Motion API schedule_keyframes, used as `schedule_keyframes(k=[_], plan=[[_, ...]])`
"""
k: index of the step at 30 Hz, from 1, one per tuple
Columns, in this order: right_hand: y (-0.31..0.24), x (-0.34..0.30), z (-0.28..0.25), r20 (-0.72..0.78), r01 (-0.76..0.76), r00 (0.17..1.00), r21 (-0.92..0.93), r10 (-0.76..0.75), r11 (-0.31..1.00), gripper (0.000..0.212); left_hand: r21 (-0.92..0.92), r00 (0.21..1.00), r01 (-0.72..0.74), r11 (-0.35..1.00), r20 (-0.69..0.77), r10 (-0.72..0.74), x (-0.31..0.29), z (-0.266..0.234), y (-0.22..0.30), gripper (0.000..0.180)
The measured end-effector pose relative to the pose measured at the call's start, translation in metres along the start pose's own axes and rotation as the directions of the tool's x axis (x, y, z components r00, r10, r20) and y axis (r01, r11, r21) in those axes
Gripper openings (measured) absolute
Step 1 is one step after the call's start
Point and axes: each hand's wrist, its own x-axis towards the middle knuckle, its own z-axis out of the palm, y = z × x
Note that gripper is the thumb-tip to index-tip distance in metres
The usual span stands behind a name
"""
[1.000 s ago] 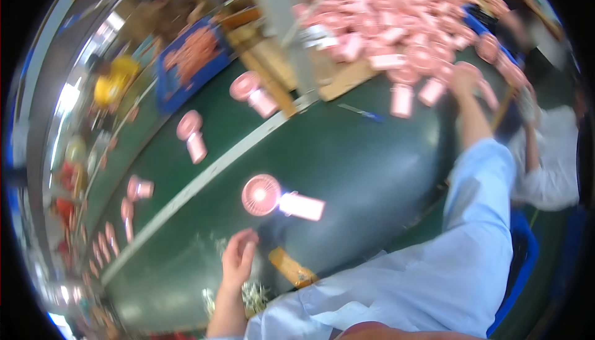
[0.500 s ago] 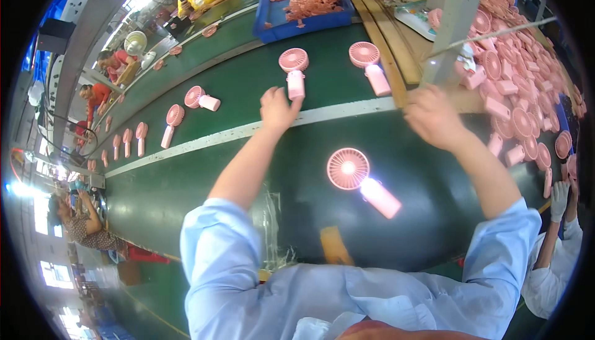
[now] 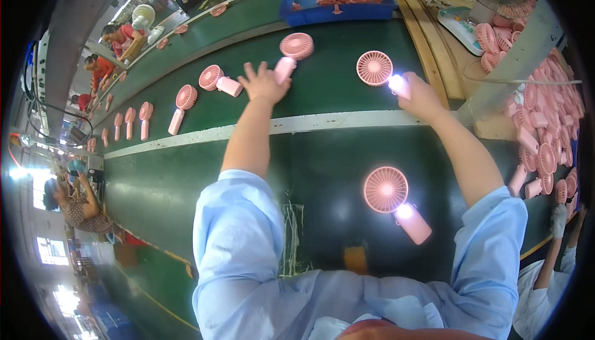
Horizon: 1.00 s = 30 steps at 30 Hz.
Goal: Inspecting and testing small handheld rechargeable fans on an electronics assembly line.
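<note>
My left hand (image 3: 263, 84) has its fingers spread, the thumb side against or just beside the handle of a pink handheld fan (image 3: 296, 47) on the green belt. In my right hand (image 3: 421, 98) is the handle of another pink handheld fan (image 3: 374, 68), its round head pointing left over the belt. A bright glare shows on that handle near the head. Closer to me, a third pink handheld fan (image 3: 386, 190) lies tilted on the dark green near surface (image 3: 322, 172), with a glare where head meets handle.
Several more pink fans (image 3: 186, 97) form a row on the belt (image 3: 334, 95) leftward. A blue tray (image 3: 341, 16) of pink parts stands at the far side. Right lie a metal post (image 3: 514, 67) and a heap of pink fans (image 3: 545, 117). A gloved co-worker's hand (image 3: 559, 219) is at far right.
My right hand has closed on the right-hand fan, whose head now points left. My left hand's fingers have spread, and the fan beside it has tilted. The whole view has shifted.
</note>
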Motion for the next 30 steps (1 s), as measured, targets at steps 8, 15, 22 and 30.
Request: schedule_keyframes(k=[8,15,22,30], plan=[[-0.024,-0.119,-0.046,0.300,-0.319,0.944,0.711,0.139,0.627,0.040,-0.321,0.957,0.279,0.905,0.170,-0.235,0.015,0.033,-0.108,0.073],[-0.016,-0.254,-0.036,0.276,-0.395,0.909,0.809,0.312,0.436,0.036,-0.674,0.989,-0.130,0.727,-0.140,0.046,-0.071,0.031,-0.112,0.043],[-0.051,-0.312,-0.045,0.069,-0.193,0.966,0.835,0.249,0.516,0.046,-0.512,0.915,-0.397,0.762,-0.286,0.284,-0.284,-0.043,-0.104,0.047],[-0.103,-0.286,-0.017,-0.090,0.250,0.968,0.451,-0.235,0.857,0.056,-0.423,0.971,-0.208,0.882,-0.194,0.136,-0.358,-0.048,-0.088,0.046]])
